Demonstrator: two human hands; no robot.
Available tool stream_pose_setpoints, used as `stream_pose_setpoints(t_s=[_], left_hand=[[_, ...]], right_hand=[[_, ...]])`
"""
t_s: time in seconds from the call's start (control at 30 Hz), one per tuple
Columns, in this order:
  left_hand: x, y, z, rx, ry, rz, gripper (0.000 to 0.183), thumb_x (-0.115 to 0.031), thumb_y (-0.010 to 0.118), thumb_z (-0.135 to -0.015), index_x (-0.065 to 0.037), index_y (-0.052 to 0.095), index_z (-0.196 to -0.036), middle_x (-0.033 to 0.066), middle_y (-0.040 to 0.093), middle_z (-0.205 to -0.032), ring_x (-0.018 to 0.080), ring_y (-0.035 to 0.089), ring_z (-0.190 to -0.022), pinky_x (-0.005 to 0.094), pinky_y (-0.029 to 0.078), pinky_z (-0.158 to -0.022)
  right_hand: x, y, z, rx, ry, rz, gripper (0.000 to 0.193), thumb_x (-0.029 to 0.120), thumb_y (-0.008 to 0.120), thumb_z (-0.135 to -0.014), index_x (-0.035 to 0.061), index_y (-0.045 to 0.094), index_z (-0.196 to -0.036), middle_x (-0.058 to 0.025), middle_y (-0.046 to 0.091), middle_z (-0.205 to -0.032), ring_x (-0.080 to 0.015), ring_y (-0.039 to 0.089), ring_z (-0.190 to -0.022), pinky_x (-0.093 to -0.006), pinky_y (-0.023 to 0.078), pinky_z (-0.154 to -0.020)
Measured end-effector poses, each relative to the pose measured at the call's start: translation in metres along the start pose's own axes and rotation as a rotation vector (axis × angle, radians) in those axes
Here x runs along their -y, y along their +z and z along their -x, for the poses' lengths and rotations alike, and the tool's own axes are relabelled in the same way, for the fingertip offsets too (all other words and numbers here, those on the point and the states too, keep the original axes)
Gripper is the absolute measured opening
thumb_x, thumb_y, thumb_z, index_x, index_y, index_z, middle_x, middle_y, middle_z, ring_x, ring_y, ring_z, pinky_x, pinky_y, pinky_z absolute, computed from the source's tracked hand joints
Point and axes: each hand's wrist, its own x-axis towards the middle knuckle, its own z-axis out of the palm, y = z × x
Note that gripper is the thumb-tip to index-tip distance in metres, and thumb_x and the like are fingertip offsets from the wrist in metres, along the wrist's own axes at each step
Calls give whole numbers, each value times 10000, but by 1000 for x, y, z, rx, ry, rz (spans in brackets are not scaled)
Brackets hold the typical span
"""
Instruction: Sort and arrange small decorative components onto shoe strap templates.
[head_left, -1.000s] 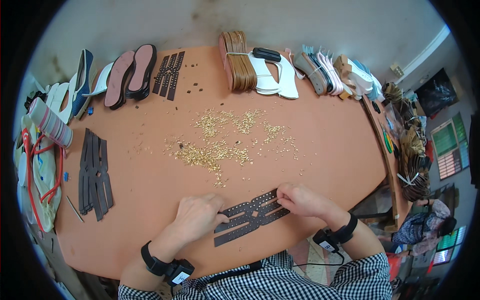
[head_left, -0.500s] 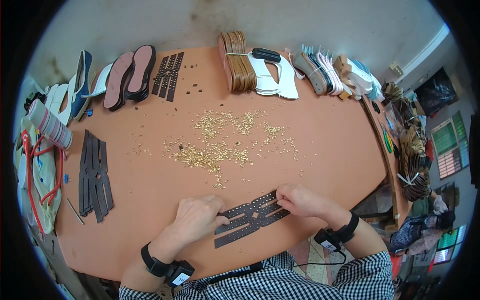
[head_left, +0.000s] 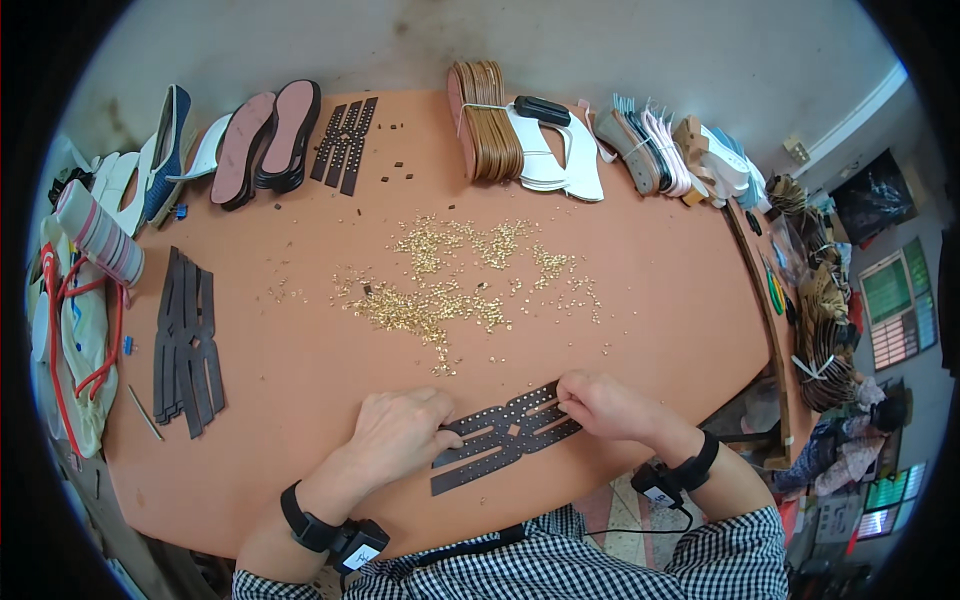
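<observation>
A dark brown sandal strap piece (head_left: 482, 467) lies at the near edge of the table, cut with slots and dotted with small metal studs. My left hand (head_left: 398, 432) is closed on its left end, thumb over the upper strip. At the upper right end, my right hand (head_left: 607, 404) pinches the strap tips between thumb and fingers. Just beyond the hands spread loose gold studs (head_left: 425, 312) in several heaps. A stack of plain dark strap pieces (head_left: 187, 345) rests on the left, and a studded strap piece (head_left: 344, 145) lies at the back.
Along the wall stand pink-topped soles (head_left: 292, 135), a blue shoe (head_left: 168, 155), a tied bundle of brown soles (head_left: 486, 122), white cut pieces (head_left: 580, 160) and tied shoe parts (head_left: 635, 150). A striped cup (head_left: 100, 235) leans at left near a thin metal rod (head_left: 145, 412).
The view has shifted slightly, so the table's contents sit a little differently in the picture. Both hands keep the same hold on the strap piece.
</observation>
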Motion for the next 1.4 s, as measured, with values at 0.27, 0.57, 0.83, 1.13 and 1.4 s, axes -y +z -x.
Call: stream_pose_setpoints(t_s=[0.27, 0.57, 0.83, 1.13, 1.4], left_hand=[[0, 0, 0, 3, 2, 4, 286, -320, 736, -720, -69, 614, -781, 69, 636, -774, 271, 629, -701, 379, 477, -607], [0, -3, -1, 32, -7, 16, 271, -309, 723, -726, -74, 609, -798, 69, 637, -801, 279, 633, -736, 390, 479, -624], [1, -1, 0, 83, -26, 10, 276, -317, 707, -751, -76, 599, -831, 82, 632, -824, 296, 636, -768, 418, 480, -620], [-5, 6, 0, 27, -43, -26, 267, -296, 711, -748, -56, 609, -803, 100, 638, -841, 322, 633, -765, 426, 486, -645], [-12, -3, -4, 75, -146, 0, 218, -288, 716, -737, -96, 615, -718, 81, 630, -723, 282, 618, -698, 391, 456, -617]], right_hand=[[3, 1, 0, 20, 35, 36, 71, 86, 529, -853, 16, 519, -843, -184, 606, -824, -379, 603, -796, -450, 480, -695], [7, -4, -8, 86, 166, -12, 63, 55, 550, -836, 10, 507, -833, -197, 605, -814, -375, 601, -787, -438, 475, -686], [6, -9, -17, 183, 247, -40, 101, 65, 579, -862, 17, 490, -869, -107, 594, -683, -193, 623, -546, -327, 479, -507], [-2, 4, 0, -13, 196, -159, 117, 77, 590, -855, 3, 528, -922, -96, 591, -705, -202, 600, -614, -334, 478, -572], [-3, 19, 20, -206, 192, -317, 205, 72, 601, -827, -27, 569, -1004, -117, 604, -701, -249, 618, -679, -359, 480, -630]])
